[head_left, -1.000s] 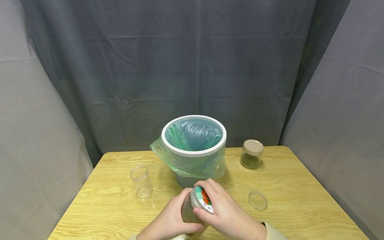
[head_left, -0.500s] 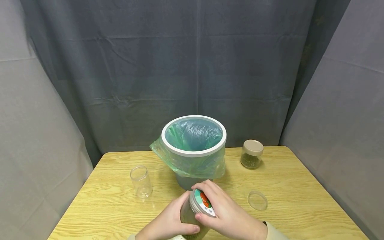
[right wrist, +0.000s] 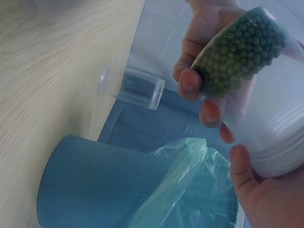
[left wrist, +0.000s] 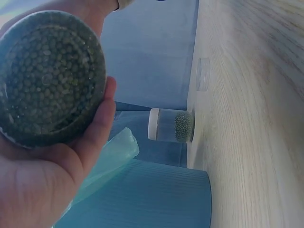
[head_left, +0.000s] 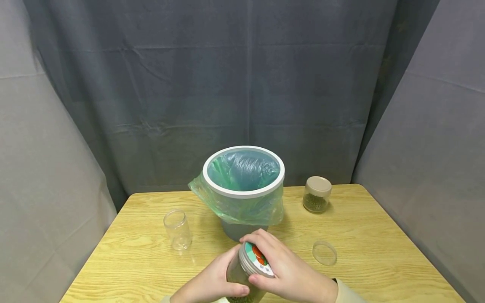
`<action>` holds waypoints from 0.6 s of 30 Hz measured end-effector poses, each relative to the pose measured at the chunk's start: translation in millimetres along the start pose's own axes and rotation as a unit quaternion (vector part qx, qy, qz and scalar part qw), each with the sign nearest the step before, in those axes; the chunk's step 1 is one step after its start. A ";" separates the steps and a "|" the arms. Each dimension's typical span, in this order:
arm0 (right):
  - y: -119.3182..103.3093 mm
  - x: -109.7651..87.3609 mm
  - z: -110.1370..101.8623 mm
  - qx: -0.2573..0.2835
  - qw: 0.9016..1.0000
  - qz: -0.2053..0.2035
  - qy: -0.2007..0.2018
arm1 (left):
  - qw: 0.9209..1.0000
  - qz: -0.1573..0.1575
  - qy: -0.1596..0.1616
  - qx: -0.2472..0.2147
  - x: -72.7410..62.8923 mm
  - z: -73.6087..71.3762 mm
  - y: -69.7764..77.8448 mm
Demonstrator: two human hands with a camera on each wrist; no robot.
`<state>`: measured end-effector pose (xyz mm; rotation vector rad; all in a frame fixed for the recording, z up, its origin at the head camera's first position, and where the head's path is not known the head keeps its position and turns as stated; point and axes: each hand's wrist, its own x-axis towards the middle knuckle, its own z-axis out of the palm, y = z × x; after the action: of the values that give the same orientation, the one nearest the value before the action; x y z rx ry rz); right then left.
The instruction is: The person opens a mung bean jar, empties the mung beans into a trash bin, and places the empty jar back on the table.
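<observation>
At the front of the table I hold a clear jar (head_left: 238, 274) tilted, its lid (head_left: 259, 260) printed with red tomatoes. My left hand (head_left: 212, 278) grips the jar's body, fingers curled round the glass. From above, my right hand (head_left: 289, 272) grips the lid with thumb and fingers on its rim. Green beans (right wrist: 242, 52) fill the bottom part of the jar in the right wrist view. The left wrist view looks onto the jar's round base (left wrist: 50, 78), with beans showing through it.
Just beyond the hands stands a bin (head_left: 236, 229) lined with a green plastic bag (head_left: 246, 210). An open clear jar (head_left: 178, 231) is at the left. A lidded jar of beans (head_left: 317, 194) and a clear round lid (head_left: 324, 253) are at the right.
The jar has shifted slightly down and tilted a little, so more of its body and the beans show. Both hands keep their grip, and the lid stays on the jar.
</observation>
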<state>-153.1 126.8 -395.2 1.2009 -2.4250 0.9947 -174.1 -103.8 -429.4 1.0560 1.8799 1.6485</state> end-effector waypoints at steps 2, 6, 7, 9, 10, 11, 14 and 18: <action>0.5 0.1 -1.4 -0.006 1.000 0.005 -0.012 | 1.000 -0.002 0.001 0.003 -0.1 0.2 -1.0; -0.2 -1.2 -7.0 -0.027 0.998 0.029 -0.043 | 0.999 -0.026 0.020 0.032 -0.3 2.6 -3.2; -0.4 -1.6 -8.5 -0.033 0.997 0.037 -0.051 | 0.998 -0.037 0.026 0.039 -0.1 3.4 -3.5; -0.9 -2.7 -10.9 -0.042 0.996 0.049 -0.061 | 0.996 -0.048 0.042 0.055 0.3 5.3 -3.9; -0.8 -3.2 -11.9 -0.049 0.996 0.051 -0.062 | 0.996 -0.048 0.050 0.064 0.5 6.0 -3.9; -0.6 -3.6 -12.6 -0.055 0.995 0.053 -0.063 | 0.994 -0.048 0.060 0.075 0.8 6.8 -3.6; 0.1 -4.9 -14.1 -0.072 0.994 0.055 -0.061 | 0.990 -0.043 0.088 0.106 1.8 8.6 -2.5; 0.7 -5.9 -14.8 -0.082 0.994 0.063 -0.043 | 0.980 -0.036 0.124 0.151 2.5 10.0 -0.8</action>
<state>-151.0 140.6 -387.6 1.0671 -2.6184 0.7718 -168.5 -95.5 -431.9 0.9119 2.3612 1.5445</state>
